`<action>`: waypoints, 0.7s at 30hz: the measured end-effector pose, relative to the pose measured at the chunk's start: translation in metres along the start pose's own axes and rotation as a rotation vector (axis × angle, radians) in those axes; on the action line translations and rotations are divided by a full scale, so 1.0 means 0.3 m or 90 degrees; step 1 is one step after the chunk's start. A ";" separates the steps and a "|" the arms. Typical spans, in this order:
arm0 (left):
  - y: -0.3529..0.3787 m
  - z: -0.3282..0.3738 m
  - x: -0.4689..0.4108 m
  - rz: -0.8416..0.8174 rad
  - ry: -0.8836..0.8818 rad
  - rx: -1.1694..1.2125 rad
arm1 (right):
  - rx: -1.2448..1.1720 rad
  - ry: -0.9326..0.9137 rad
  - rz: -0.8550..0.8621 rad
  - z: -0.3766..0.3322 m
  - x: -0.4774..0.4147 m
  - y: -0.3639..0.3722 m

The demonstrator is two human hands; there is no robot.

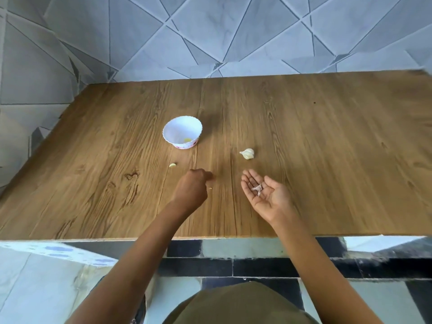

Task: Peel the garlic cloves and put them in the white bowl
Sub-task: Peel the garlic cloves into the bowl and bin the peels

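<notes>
A white bowl [182, 130] with a scalloped rim stands on the wooden table [327, 160], and something small and yellowish lies in its bottom. A garlic bulb [247, 153] lies to the right of the bowl. One loose clove [172, 165] lies in front of the bowl. My left hand [192, 189] is over the table with its fingers curled, fingertips near the surface; what they pinch is hidden. My right hand [264, 189] lies palm up with relaxed fingers, and pale scraps of garlic skin [257, 188] rest in the palm.
The table's near edge [210, 237] runs just below my forearms. A tiled wall [210, 31] rises behind the table. A tiny pale scrap [210, 188] lies on the wood beside my left hand.
</notes>
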State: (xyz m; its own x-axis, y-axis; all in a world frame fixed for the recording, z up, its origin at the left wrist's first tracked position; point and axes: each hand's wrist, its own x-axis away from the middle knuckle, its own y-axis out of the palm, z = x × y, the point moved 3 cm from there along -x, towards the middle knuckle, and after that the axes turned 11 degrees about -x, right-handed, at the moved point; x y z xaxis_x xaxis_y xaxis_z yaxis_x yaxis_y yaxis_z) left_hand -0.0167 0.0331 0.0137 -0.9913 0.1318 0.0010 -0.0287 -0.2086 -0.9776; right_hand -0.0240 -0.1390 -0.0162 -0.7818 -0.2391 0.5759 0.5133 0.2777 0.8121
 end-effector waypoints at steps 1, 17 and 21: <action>0.014 0.003 0.003 -0.015 0.000 -0.016 | -0.003 -0.003 0.001 -0.006 0.003 -0.004; 0.037 0.034 0.064 -0.024 -0.018 -0.008 | -0.003 0.012 -0.012 -0.004 0.020 -0.024; 0.046 0.049 0.077 -0.007 -0.022 -0.031 | 0.000 0.019 -0.016 0.002 0.017 -0.021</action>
State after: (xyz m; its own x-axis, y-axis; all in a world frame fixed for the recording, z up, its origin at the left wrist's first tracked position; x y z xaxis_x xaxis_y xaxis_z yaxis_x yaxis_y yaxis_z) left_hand -0.0420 0.0191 0.0033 -0.9948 0.1001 0.0186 -0.0345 -0.1598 -0.9865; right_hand -0.0314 -0.1413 -0.0184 -0.7839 -0.2732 0.5575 0.4933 0.2712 0.8265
